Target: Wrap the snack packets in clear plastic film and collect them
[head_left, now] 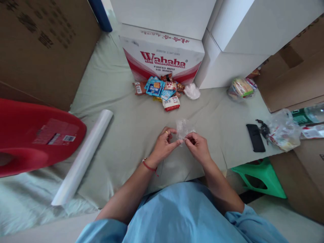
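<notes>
Fingers (193, 135): right hand (199, 150) has thumb and index pinched together on the lower edge of a clear plastic bag (184, 125). Left hand (162, 145) is half open, thumb and index apart, thumb at the bag's lower left; can't tell if it grips. Bag is over the green cloth (134, 128), between the hands, in front of the torso.

Around: snack packs (155, 88) heaped just beyond the bag, backed by the Wahaha carton (164, 62). White wad (191, 91) beside the heap. White boxes (233, 69) wall off back right. Left side: film roll (83, 157), then red container (43, 135). Far right: bagged packs (241, 88), black phone (255, 138), knotted bag (283, 131), bottle (310, 113).

Hard to read: bag is see-through, outline and opening unclear, contents too. Lower packs buried. Dark bunch (263, 129) by the phone, maybe keys. Red container and bottle cut off by frame; green stool (263, 179) partly under the table edge.
</notes>
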`<state>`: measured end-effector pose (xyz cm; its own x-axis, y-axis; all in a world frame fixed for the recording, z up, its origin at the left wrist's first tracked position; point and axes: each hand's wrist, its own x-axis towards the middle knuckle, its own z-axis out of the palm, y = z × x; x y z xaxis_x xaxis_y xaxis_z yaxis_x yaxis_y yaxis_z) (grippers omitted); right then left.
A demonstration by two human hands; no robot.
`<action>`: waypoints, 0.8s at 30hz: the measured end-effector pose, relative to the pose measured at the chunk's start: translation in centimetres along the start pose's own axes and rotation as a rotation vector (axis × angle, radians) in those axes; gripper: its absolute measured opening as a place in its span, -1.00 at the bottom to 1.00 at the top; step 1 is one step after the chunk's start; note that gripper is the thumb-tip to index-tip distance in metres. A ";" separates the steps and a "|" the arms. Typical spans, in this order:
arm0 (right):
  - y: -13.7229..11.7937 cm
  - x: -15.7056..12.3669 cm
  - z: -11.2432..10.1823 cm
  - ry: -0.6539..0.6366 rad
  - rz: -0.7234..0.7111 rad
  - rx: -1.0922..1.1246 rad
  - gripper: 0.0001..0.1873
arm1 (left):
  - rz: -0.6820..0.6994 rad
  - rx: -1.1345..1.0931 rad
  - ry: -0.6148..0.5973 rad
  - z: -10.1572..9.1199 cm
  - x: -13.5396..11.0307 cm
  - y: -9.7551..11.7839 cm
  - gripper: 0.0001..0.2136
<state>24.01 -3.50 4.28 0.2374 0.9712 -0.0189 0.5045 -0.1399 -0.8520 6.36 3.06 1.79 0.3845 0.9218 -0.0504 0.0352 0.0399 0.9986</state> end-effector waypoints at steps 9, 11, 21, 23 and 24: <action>2.3 -0.9 -3.2 0.085 -0.019 0.366 -0.85 | -0.232 -0.536 0.107 -1.2 1.2 0.0 -0.74; 3.2 -1.6 -4.5 0.144 -0.125 0.324 -0.91 | -0.278 -0.675 0.152 -1.6 1.5 -0.1 -0.73; 5.7 -5.4 -8.6 0.101 -0.445 -0.199 -0.84 | -0.219 -0.849 0.246 -3.4 2.5 -0.2 -0.79; 6.7 -6.1 -9.0 0.124 -0.406 -0.308 -0.84 | -0.205 -0.834 0.259 -3.8 2.7 -0.3 -0.81; 7.2 -6.4 -9.3 0.148 -0.372 -0.359 -0.83 | -0.199 -0.822 0.265 -4.0 2.8 -0.4 -0.82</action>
<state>33.83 -12.47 3.09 0.0901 0.9339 0.3459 0.8226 0.1260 -0.5545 3.70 7.16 1.31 0.2118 0.9231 -0.3209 -0.6346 0.3796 0.6732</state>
